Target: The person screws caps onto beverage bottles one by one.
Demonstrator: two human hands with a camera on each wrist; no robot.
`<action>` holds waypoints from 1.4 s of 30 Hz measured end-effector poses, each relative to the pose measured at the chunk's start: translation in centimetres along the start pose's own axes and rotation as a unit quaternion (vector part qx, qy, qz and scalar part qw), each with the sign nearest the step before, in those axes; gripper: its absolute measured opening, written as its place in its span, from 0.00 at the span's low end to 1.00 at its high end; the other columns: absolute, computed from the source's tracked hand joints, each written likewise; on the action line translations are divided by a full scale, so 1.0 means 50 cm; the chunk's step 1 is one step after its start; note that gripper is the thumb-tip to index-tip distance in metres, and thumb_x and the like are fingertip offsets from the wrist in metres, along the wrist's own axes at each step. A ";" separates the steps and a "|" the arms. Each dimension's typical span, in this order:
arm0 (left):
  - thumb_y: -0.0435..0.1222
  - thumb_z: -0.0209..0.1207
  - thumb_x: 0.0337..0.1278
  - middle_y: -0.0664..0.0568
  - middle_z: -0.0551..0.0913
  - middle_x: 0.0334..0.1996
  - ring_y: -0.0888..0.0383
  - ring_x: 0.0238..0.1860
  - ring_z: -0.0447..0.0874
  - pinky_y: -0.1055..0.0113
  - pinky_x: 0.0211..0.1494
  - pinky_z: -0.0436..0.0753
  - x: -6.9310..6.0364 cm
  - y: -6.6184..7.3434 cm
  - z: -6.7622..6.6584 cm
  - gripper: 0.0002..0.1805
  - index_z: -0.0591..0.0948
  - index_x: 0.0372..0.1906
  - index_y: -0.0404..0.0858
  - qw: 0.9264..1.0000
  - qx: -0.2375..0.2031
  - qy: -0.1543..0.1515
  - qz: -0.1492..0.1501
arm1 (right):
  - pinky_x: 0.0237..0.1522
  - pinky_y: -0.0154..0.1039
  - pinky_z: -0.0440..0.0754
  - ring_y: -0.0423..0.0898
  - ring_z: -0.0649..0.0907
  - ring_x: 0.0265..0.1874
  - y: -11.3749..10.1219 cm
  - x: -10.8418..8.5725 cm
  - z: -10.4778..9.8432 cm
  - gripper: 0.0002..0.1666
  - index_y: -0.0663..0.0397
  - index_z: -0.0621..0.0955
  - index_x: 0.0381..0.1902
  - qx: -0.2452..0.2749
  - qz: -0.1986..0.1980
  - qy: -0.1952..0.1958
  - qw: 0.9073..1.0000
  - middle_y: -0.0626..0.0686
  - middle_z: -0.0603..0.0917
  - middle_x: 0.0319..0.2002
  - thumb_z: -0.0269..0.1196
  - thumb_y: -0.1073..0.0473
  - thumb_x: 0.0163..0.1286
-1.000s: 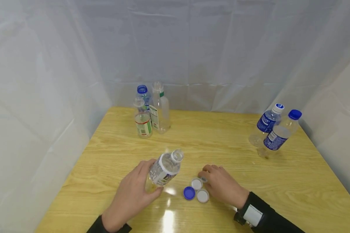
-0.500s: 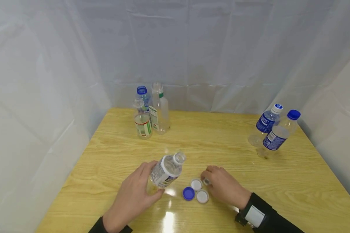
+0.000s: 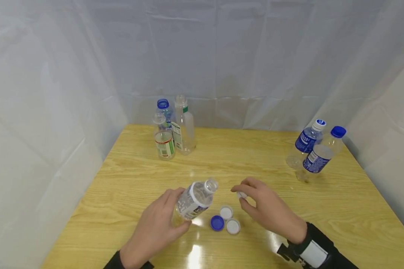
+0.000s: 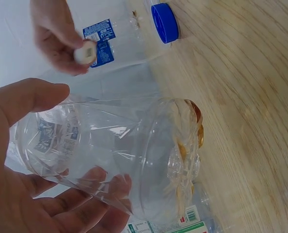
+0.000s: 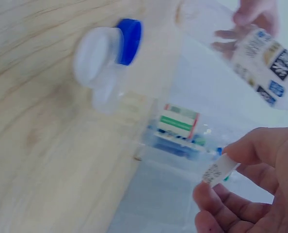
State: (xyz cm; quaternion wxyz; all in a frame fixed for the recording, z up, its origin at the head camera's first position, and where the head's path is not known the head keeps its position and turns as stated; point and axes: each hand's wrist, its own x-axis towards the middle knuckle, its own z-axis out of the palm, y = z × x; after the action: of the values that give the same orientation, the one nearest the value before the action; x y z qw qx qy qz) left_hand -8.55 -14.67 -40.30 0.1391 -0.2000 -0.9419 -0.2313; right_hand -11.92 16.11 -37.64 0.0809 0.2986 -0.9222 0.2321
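My left hand [image 3: 158, 220] grips a clear plastic bottle [image 3: 196, 200], tilted with its uncapped mouth toward the right. In the left wrist view the thumb and fingers wrap around the bottle [image 4: 120, 145], with its base near the table. My right hand [image 3: 272, 209] pinches a white bottle cap [image 3: 241, 194] between thumb and fingers, above the table; the right wrist view shows the cap [image 5: 220, 170] with dark print on its top. On the table between the hands lie a blue cap [image 3: 217, 223] and two white caps, one at the back [image 3: 226, 212] and one in front [image 3: 233, 226].
Three uncapped bottles stand together at the back left: one with a blue neck [image 3: 163, 104], a tall clear one [image 3: 187, 129] and a shorter labelled one [image 3: 165, 144]. Two capped blue-labelled bottles, the farther [image 3: 306, 142] and nearer [image 3: 318, 158], stand at right. White sheeting [image 3: 219, 56] surrounds the table.
My right hand has picked the white cap up off the table beside the other caps and lifted it. The left hand with the bottle has shifted slightly right.
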 end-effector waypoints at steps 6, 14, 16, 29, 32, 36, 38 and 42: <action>0.50 0.79 0.33 0.60 0.82 0.46 0.65 0.42 0.81 0.67 0.43 0.83 -0.002 0.005 0.003 0.45 0.75 0.64 0.46 1.000 0.006 -0.020 0.006 | 0.38 0.32 0.80 0.33 0.77 0.40 -0.037 -0.002 -0.044 0.20 0.39 0.82 0.56 0.040 -0.052 0.077 0.995 0.39 0.80 0.47 0.68 0.61 0.68; 0.51 0.78 0.35 0.59 0.82 0.46 0.64 0.42 0.81 0.67 0.43 0.83 -0.005 0.015 0.007 0.45 0.74 0.64 0.46 0.999 0.014 -0.037 0.016 | 0.49 0.35 0.81 0.37 0.80 0.48 -0.078 0.007 -0.083 0.21 0.42 0.81 0.56 0.071 -0.079 0.123 0.987 0.40 0.82 0.51 0.69 0.61 0.67; 0.51 0.78 0.35 0.60 0.81 0.46 0.65 0.42 0.81 0.67 0.43 0.83 -0.006 0.017 0.007 0.45 0.74 0.65 0.46 0.999 0.015 -0.038 0.020 | 0.53 0.34 0.79 0.39 0.81 0.50 -0.084 0.009 -0.085 0.20 0.44 0.81 0.56 0.080 -0.089 0.138 0.983 0.42 0.83 0.51 0.69 0.61 0.66; 0.52 0.77 0.35 0.62 0.80 0.44 0.67 0.40 0.79 0.69 0.41 0.82 -0.006 0.021 0.007 0.45 0.74 0.65 0.47 0.999 0.021 -0.029 0.029 | 0.56 0.27 0.78 0.46 0.85 0.48 -0.094 0.016 -0.054 0.10 0.51 0.80 0.43 0.119 -0.147 0.177 0.966 0.50 0.86 0.48 0.68 0.56 0.69; 0.52 0.77 0.35 0.63 0.80 0.44 0.67 0.40 0.79 0.69 0.41 0.82 -0.005 0.022 0.007 0.45 0.74 0.65 0.48 0.999 0.018 -0.028 0.032 | 0.57 0.28 0.78 0.47 0.86 0.49 -0.093 0.016 -0.047 0.09 0.51 0.80 0.41 0.117 -0.149 0.175 0.966 0.50 0.87 0.49 0.69 0.57 0.67; 0.53 0.76 0.36 0.63 0.80 0.43 0.68 0.40 0.79 0.69 0.41 0.82 -0.005 0.024 0.006 0.44 0.74 0.65 0.48 0.999 0.017 -0.025 0.039 | 0.56 0.30 0.79 0.46 0.85 0.49 -0.094 0.015 -0.043 0.14 0.51 0.82 0.47 0.114 -0.138 0.161 0.971 0.49 0.87 0.49 0.72 0.60 0.64; 0.53 0.76 0.35 0.63 0.80 0.44 0.68 0.40 0.79 0.69 0.42 0.82 -0.006 0.024 0.006 0.44 0.74 0.65 0.48 0.999 0.018 -0.022 0.042 | 0.54 0.31 0.81 0.44 0.85 0.49 -0.094 0.014 -0.045 0.20 0.51 0.82 0.52 0.111 -0.127 0.150 0.974 0.48 0.87 0.49 0.72 0.62 0.63; 0.53 0.77 0.34 0.63 0.80 0.43 0.67 0.39 0.79 0.69 0.41 0.83 -0.006 0.024 0.006 0.44 0.75 0.63 0.48 0.998 0.020 -0.011 0.050 | 0.47 0.32 0.82 0.41 0.83 0.47 -0.094 0.013 -0.049 0.26 0.50 0.81 0.59 0.101 -0.121 0.130 0.979 0.46 0.86 0.51 0.71 0.64 0.63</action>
State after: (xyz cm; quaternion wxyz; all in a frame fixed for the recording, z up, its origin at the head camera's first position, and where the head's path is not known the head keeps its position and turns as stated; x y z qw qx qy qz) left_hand -7.80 -13.63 -40.22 0.1446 -0.2465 -0.9366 -0.2025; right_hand -9.68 13.60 -33.52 0.1968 0.3815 -0.8327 0.3497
